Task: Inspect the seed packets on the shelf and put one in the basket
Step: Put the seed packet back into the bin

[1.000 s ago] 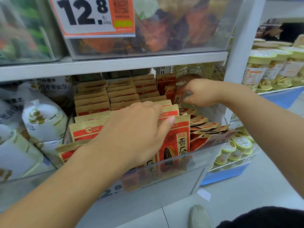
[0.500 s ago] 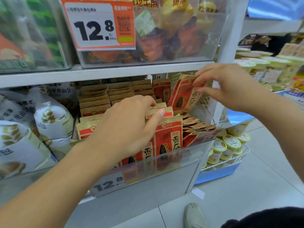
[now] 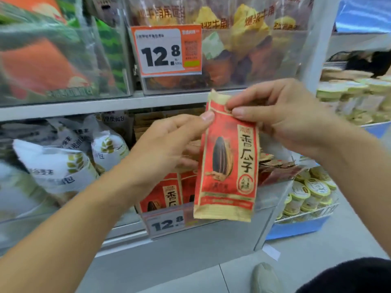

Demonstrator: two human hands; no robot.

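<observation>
Red seed packet (image 3: pixel 227 166) upright in mid-air before the shelf (image 3: pixel 84 106), printed face toward the camera. Pinched at its top edge by right hand (image 3: pixel 281 121), gripped at the upper left by left hand (image 3: pixel 167 144). More packets (image 3: pixel 167 195) in the bin below.

two hands (image 3: pixel 169 142), one held packet (image 3: pixel 228 163)

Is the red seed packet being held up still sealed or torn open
Sealed, as far as shows: the red seed packet hangs upright, its crimped top edge intact between the left hand and right hand.
</observation>
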